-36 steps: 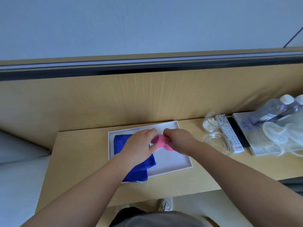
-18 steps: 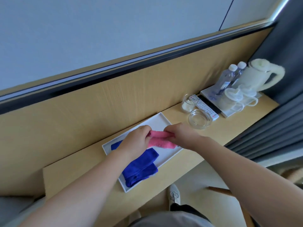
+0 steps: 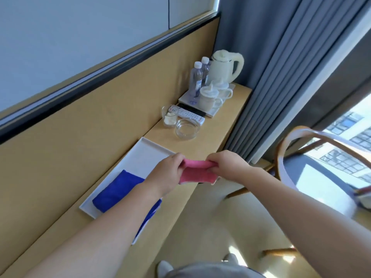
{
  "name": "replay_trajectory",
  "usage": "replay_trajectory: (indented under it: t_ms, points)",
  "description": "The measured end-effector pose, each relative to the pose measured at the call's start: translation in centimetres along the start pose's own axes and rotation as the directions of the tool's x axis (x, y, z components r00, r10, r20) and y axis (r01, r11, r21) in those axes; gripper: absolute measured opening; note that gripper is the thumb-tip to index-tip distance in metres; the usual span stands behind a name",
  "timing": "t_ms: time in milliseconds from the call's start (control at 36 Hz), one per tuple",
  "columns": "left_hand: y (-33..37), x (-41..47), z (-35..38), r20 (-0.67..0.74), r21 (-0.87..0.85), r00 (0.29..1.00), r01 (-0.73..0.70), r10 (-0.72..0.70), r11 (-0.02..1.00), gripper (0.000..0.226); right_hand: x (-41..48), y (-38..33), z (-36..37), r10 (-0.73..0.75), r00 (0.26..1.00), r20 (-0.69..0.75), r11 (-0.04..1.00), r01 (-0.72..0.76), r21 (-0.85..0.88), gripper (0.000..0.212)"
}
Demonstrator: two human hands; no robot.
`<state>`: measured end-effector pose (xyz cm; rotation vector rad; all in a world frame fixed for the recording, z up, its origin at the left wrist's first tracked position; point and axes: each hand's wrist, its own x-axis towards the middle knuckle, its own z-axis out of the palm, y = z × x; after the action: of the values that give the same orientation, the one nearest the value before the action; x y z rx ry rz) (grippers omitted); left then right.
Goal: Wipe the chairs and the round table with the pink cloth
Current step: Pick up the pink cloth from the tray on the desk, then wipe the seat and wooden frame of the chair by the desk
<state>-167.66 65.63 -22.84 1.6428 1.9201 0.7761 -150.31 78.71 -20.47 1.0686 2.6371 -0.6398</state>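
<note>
The pink cloth (image 3: 197,173) is stretched between both hands above the front edge of the wooden shelf (image 3: 218,141). My left hand (image 3: 166,175) pinches its left end and my right hand (image 3: 226,164) grips its right end; the lower part hangs down folded. A chair (image 3: 289,149) with a curved wooden back stands at the right, partly blurred. The round table is not in view.
A white tray (image 3: 144,155) on the shelf holds a folded blue cloth (image 3: 116,191). Further along stand a glass bowl (image 3: 186,128), a remote control (image 3: 190,115), cups (image 3: 208,98), two water bottles (image 3: 197,79) and a kettle (image 3: 226,67). Grey curtains (image 3: 281,67) hang at the right.
Both hands have lifted the pink cloth off the tray and out over the shelf's front edge. My view has swung to the right, bringing the curtains and chair into sight.
</note>
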Motion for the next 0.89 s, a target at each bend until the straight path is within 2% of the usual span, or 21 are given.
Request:
replay_trajectory:
  t_ms: [167, 222, 306, 389, 500, 583, 722, 889]
  points:
    - [4.4, 2.5, 3.8, 0.079, -0.012, 0.994, -0.068, 0.069, 0.998, 0.009, -4.2, 5.1, -0.5, 0.105, 0.993, -0.059, 0.992, -0.1, 0.079, 0.014]
    - [6.2, 3.2, 5.7, 0.099, -0.011, 0.991, -0.088, 0.089, 0.996, 0.007, -6.0, 7.3, -0.5, 0.109, 0.989, -0.097, 0.991, -0.101, 0.089, 0.017]
    - [9.2, 4.2, 9.1, 0.118, -0.016, 0.986, -0.115, 0.116, 0.993, 0.009, -8.9, 11.1, -0.2, 0.055, 0.984, -0.167, 0.998, -0.056, 0.003, 0.024]
    - [12.7, 5.0, 13.0, 0.17, -0.011, 0.976, -0.138, 0.138, 0.99, 0.006, -12.1, 14.7, 0.2, 0.107, 0.957, -0.27, 0.993, -0.091, 0.069, 0.024]
    - [18.0, 5.7, 18.1, 0.202, -0.035, 0.969, -0.135, 0.14, 0.99, 0.012, -16.3, 19.4, 0.7, 0.133, 0.967, -0.218, 0.958, -0.07, 0.277, 0.029]
    - [21.7, 6.2, 21.6, 0.238, -0.071, 0.963, -0.109, 0.123, 0.991, 0.006, -18.9, 23.0, 1.4, 0.107, 0.985, -0.139, 0.92, -0.045, 0.389, 0.032]
    - [26.6, 7.4, 26.0, 0.303, -0.154, 0.942, -0.099, 0.142, 0.983, 0.016, -22.3, 27.5, 1.4, 0.126, 0.979, -0.162, 0.827, -0.013, 0.563, 0.042]
    - [30.0, 9.3, 29.1, 0.336, -0.196, 0.929, -0.093, 0.156, 0.976, 0.019, -23.7, 31.5, 1.2, 0.205, 0.956, -0.211, 0.796, -0.037, 0.604, 0.047]
